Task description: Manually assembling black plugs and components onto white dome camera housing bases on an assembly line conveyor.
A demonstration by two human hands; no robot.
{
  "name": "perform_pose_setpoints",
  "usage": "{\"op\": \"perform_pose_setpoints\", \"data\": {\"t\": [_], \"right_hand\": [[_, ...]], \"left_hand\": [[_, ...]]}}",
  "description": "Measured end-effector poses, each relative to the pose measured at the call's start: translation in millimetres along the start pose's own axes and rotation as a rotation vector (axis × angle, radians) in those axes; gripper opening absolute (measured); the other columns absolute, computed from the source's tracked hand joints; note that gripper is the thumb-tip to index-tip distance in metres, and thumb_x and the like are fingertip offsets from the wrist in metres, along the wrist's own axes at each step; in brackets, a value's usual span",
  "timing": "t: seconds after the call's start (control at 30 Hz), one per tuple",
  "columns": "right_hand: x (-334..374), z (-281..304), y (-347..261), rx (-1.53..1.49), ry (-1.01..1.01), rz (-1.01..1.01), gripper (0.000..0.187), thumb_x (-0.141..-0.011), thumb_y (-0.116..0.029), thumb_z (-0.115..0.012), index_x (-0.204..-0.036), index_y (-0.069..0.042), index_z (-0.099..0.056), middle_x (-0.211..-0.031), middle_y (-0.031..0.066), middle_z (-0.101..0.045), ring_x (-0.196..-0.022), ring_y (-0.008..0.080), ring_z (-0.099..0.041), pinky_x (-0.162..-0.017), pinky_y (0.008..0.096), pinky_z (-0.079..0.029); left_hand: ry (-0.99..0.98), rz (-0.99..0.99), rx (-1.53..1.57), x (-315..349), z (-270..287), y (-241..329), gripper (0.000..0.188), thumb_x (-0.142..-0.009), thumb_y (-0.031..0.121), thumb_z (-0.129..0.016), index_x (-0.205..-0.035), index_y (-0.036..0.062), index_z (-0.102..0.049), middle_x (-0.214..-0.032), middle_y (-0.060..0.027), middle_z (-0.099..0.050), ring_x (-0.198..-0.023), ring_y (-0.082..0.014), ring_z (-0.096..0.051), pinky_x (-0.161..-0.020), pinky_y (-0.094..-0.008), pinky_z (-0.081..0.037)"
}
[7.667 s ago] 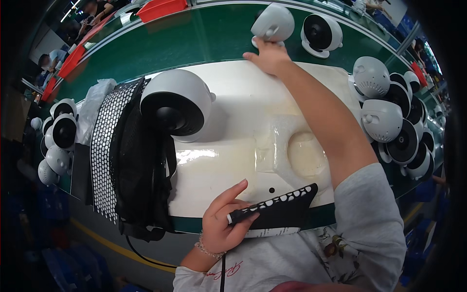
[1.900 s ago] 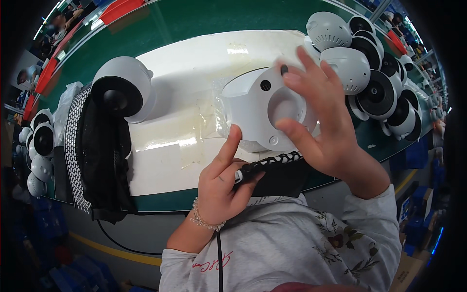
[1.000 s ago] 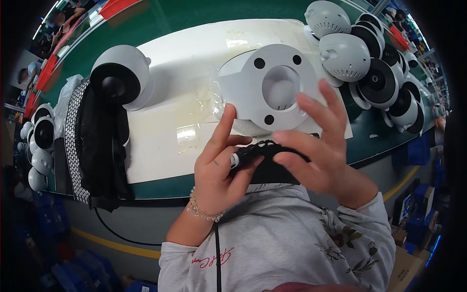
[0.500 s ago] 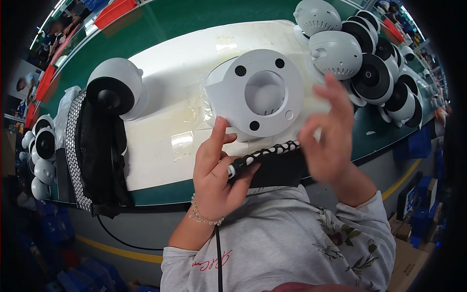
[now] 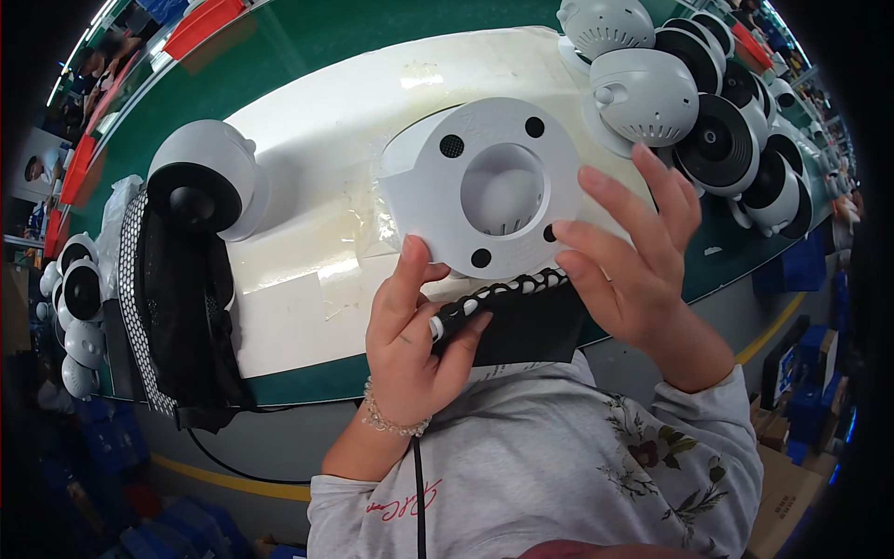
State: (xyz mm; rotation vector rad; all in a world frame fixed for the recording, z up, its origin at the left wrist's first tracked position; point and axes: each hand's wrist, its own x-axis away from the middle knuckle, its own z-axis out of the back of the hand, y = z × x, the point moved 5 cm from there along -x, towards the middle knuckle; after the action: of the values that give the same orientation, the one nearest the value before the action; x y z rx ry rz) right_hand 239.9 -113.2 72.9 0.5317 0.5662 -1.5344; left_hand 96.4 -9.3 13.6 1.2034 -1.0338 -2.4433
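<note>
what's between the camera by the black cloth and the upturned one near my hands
White board, partly covered in clear tape, in the head view.

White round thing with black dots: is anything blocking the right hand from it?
No, nothing visible blocks it: the right hand has one of its fingers at the lower-right black dot on the white round thing. The black sheet is lower in view, not between them.

Assembly workshop, green bench (image 5: 326, 33), rows of people, piled cameras (image 5: 710, 140)
</note>
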Motion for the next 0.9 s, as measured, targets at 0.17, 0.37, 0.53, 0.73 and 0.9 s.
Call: {"op": "perform_pose_setpoints", "data": {"t": [0.17, 0.37, 0.53, 0.73, 0.9], "right_hand": [[-11.8, 12.4, -0.6, 0.129, -0.161, 0.073, 0.026, -0.076, -0.021, -0.061, -0.097, -0.005, -0.061, -0.119, 0.0138, -0.050, -0.119, 0.0351, -0.036, -0.098, 0.0424, -0.024], [-92.0, -1.4, 12.0, -0.138, 0.012, 0.108, 0.031, -0.079, -0.019, -0.059, -0.102, 0.001, -0.055, -0.107, 0.0130, -0.054, -0.099, 0.0265, -0.050, -0.086, 0.0326, -0.037], [-127.7, -25.8, 23.2, -0.489, -0.495, 0.154, 0.024, -0.079, -0.018, -0.060, -0.095, -0.001, -0.058, -0.082, 0.0051, -0.059, -0.082, 0.0166, -0.055, -0.076, 0.0266, -0.042], [-194.1, -105.0, 96.1, -0.603, -0.220, -0.369, 0.025, -0.084, -0.024, -0.057, -0.097, -0.004, -0.059, -0.085, 0.0036, -0.060, -0.075, 0.0108, -0.055, -0.070, 0.0234, -0.044], [-217.8, -205.0, 91.9, 0.349, 0.214, 0.218, 0.011, -0.076, -0.017, -0.059, -0.082, -0.008, -0.058, -0.076, 0.0064, -0.055, -0.075, 0.0236, -0.055, -0.065, 0.0316, -0.045]], "left_hand": [[0.012, 0.017, 0.023, 0.4, 0.7, -0.2, 0.031, -0.059, -0.005, -0.069, -0.085, -0.0051, -0.052, -0.132, -0.0247, -0.035, -0.094, -0.0277, -0.056, -0.072, -0.0316, -0.047], [-0.044, -0.007, 0.048, 2.5, 12.1, 0.2, 0.029, -0.060, -0.003, -0.070, -0.083, -0.0027, -0.051, -0.130, -0.0270, -0.036, -0.095, -0.0298, -0.056, -0.065, -0.0291, -0.047], [0.119, 0.080, 0.177, 19.0, 50.6, -13.1, 0.024, -0.062, -0.001, -0.071, -0.079, -0.0005, -0.053, -0.128, -0.0256, -0.039, -0.095, -0.0298, -0.056, -0.062, -0.0278, -0.047], [0.155, 0.236, 0.211, 34.1, 84.7, -31.3, 0.019, -0.062, -0.003, -0.069, -0.074, -0.0010, -0.054, -0.120, -0.0210, -0.049, -0.089, -0.0256, -0.058, -0.063, -0.0271, -0.046], [0.062, 0.263, 0.240, 31.1, 84.2, -34.4, 0.018, -0.065, 0.000, -0.068, -0.076, -0.0009, -0.054, -0.115, -0.0209, -0.052, -0.088, -0.0254, -0.059, -0.069, -0.0304, -0.048]]}}
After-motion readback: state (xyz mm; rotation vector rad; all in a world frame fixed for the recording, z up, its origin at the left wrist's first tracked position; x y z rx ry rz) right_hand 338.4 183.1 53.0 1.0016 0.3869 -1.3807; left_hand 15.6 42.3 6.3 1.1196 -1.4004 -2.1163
